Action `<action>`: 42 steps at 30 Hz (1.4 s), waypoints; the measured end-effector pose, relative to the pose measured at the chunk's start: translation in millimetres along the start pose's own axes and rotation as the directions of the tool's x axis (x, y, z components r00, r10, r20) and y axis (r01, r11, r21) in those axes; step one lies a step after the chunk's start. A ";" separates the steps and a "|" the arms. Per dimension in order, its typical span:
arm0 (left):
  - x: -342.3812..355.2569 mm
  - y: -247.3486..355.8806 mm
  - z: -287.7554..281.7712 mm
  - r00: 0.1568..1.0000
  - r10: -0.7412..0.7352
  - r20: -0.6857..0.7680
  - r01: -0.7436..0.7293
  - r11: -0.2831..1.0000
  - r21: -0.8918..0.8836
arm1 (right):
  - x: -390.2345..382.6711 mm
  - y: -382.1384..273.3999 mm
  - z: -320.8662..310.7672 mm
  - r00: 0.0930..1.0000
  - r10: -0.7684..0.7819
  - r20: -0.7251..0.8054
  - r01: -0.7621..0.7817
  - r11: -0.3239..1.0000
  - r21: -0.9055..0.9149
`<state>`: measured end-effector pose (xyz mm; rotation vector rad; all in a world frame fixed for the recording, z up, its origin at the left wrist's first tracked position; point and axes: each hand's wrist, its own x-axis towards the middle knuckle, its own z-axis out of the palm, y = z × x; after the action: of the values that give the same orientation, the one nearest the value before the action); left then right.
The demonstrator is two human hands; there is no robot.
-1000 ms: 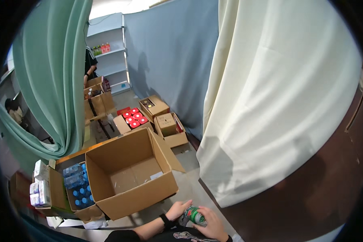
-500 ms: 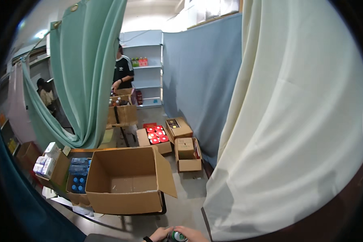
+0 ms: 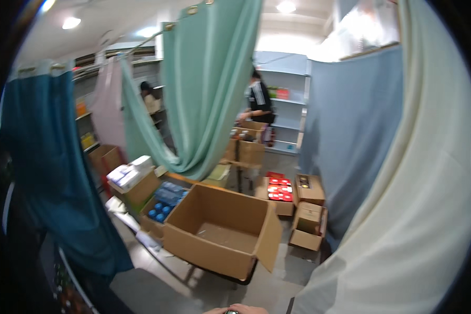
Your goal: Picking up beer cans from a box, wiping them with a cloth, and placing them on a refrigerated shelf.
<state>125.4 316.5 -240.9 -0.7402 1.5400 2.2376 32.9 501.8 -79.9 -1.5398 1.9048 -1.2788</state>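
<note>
At the lower edge of the head view, my left hand (image 3: 214,311) and my right hand (image 3: 249,309) come together around a drink can (image 3: 232,312). Only a sliver of its shiny top shows between them; the rest of the can and most of my fingers are cut off. Beyond my hands stands a large cardboard box (image 3: 209,248) with its top open, bare inside apart from small light scraps. Left of it, a smaller carton holds blue-capped water bottles (image 3: 160,212). Another carton beside that carries white packs (image 3: 131,172).
On the floor beyond sit a carton of red-topped packages (image 3: 280,189) and two brown cartons (image 3: 304,230). A person (image 3: 259,99) stands by a box of bottles (image 3: 248,149) near white shelves (image 3: 288,107). Green (image 3: 209,89), blue and cream curtains (image 3: 403,209) hang around.
My view has swung left and up, so the boxes and curtains appear farther right. My hands and the can have slipped mostly below the lower edge, still together.
</note>
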 end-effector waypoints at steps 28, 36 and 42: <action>-190.6 -18.9 -127.4 0.764 0.270 -0.586 -0.644 0.354 -0.678 | 207.6 -41.8 213.8 0.649 -0.517 0.558 0.445 0.853 0.273; -225.9 -11.7 -156.7 0.693 0.174 -0.699 -0.692 0.432 -0.578 | 244.5 -63.0 264.7 0.633 -0.405 0.660 0.366 0.907 0.205; -230.2 -12.7 -184.6 0.601 0.086 -0.795 -0.733 0.456 -0.504 | 282.2 -57.4 297.3 0.534 -0.425 0.731 0.390 0.891 0.232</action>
<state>362.0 155.1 -168.7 -1.7739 0.8267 3.4299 196.1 123.3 -117.6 -2.1310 0.9725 -0.5784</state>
